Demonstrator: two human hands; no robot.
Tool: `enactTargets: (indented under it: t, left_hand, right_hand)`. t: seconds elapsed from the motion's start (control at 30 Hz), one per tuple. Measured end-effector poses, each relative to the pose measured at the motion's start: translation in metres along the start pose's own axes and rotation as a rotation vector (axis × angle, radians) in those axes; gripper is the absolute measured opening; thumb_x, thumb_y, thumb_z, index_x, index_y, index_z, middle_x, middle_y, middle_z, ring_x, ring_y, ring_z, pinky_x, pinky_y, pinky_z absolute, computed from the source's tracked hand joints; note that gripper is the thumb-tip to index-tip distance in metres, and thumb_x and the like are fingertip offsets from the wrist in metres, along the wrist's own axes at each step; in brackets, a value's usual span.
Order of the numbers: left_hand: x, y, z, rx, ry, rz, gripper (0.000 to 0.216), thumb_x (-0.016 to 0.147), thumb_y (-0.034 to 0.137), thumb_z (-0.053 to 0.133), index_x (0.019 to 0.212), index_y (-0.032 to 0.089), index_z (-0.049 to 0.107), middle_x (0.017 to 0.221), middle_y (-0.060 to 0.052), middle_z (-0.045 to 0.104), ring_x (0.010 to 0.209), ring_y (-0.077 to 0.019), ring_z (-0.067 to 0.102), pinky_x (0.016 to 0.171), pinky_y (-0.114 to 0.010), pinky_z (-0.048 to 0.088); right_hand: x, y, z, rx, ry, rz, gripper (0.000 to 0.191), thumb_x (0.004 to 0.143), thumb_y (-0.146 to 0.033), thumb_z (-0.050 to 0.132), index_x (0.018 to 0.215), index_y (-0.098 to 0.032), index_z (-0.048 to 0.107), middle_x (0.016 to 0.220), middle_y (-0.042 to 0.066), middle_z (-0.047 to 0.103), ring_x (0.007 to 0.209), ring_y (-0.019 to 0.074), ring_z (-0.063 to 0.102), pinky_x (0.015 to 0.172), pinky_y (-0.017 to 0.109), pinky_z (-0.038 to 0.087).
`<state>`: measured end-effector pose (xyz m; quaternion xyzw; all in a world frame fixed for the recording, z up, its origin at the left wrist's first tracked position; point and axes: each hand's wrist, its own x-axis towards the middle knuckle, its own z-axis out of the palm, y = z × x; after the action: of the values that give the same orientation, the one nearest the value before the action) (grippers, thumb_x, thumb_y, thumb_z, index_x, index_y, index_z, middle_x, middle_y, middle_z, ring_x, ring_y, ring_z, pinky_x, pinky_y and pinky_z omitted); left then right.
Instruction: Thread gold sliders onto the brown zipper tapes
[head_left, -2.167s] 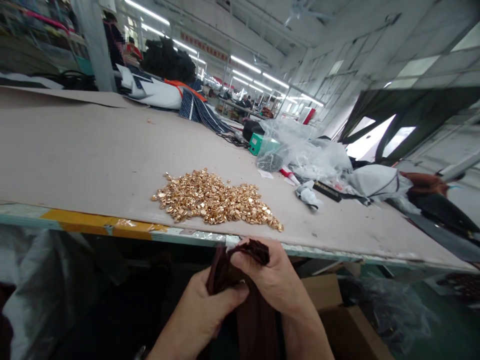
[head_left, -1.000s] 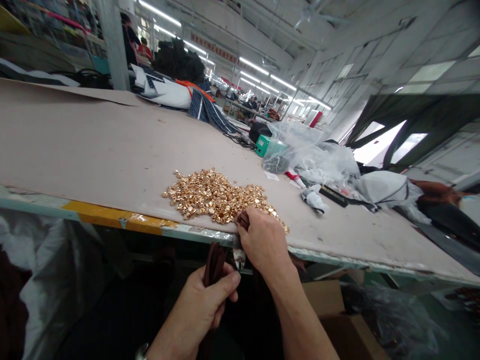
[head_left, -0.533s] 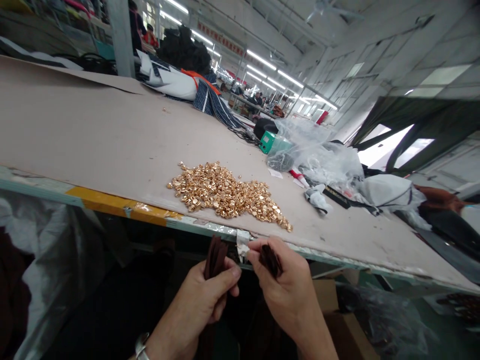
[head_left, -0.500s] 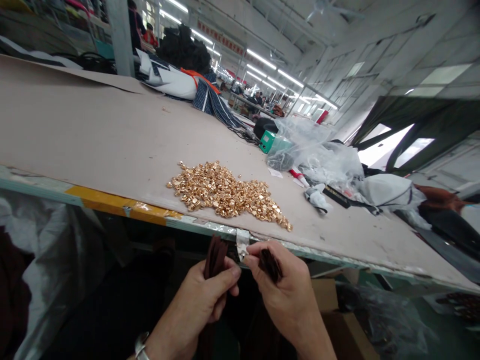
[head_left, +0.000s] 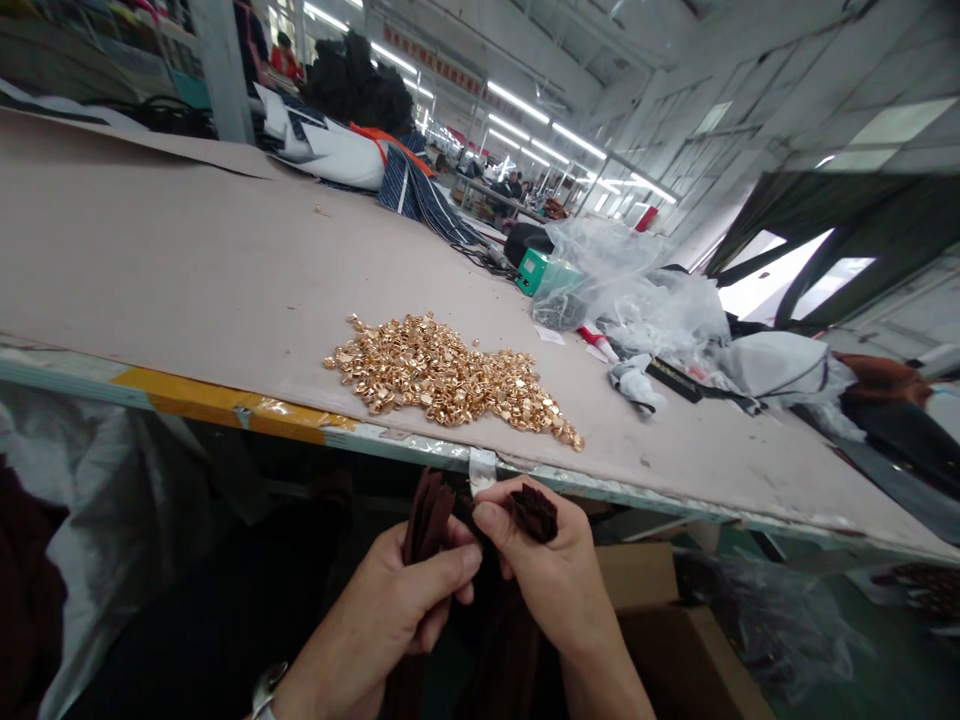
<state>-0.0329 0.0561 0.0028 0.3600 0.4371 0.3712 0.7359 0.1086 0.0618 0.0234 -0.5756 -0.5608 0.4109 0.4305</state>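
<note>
brown fabric strips [head_left: 427,515] sit pinched in the left hand [head_left: 409,600], thumb clamped across the bundle, just below the near edge of the table [head_left: 225,300]. the right hand [head_left: 551,575] is closed on one more folded brown piece [head_left: 534,512], its fingertips touching the left hand's bundle — both grips are narrow and full. whether a small metal part is tucked between the right fingers cannot be told; the fold hides it.

on the table above the hands lies a loose heap of gold metal fittings [head_left: 450,378], its right tail trailing near the taped edge. further right are crumpled plastic bags [head_left: 637,295], a green box [head_left: 541,272] and a white rag [head_left: 637,385]. a cardboard box [head_left: 667,610] stands under the table beside the right wrist.

likely risks, as a judgement: the dark strips hang over a dim gap, so a slackened thumb could let one slip out of sight — and a sleeve or wrist brushing the heap's tail could sweep fittings off the edge.
</note>
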Motion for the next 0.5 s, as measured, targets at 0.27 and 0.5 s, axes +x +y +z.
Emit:
enactTargets:
  t: [0.27,0.5]
  left_hand:
    - [-0.001,-0.003,0.003,-0.036,0.051,0.003,0.023,0.073,0.037,0.066,0.079,0.016,0.06,0.056,0.005,0.051,0.039,-0.0039,0.03,0.039,-0.019,0.016]
    - [0.003,-0.006,0.003,-0.072,-0.024,-0.011,0.024,0.07,0.038,0.069,0.076,0.016,0.062,0.054,0.005,0.051,0.038,-0.0039,0.032,0.038,-0.019,0.019]
  right_hand:
    - [-0.005,0.001,0.011,-0.016,0.135,-0.052,0.017,0.084,-0.033,0.062,0.078,-0.018,0.061,0.057,-0.005,0.05,0.052,0.0095,0.044,0.05,0.022,0.037]
    - [0.01,0.008,0.01,0.131,0.101,-0.067,0.015,0.082,-0.031,0.065,0.079,-0.017,0.061,0.058,-0.006,0.05,0.047,0.007,0.042,0.046,0.02,0.035]
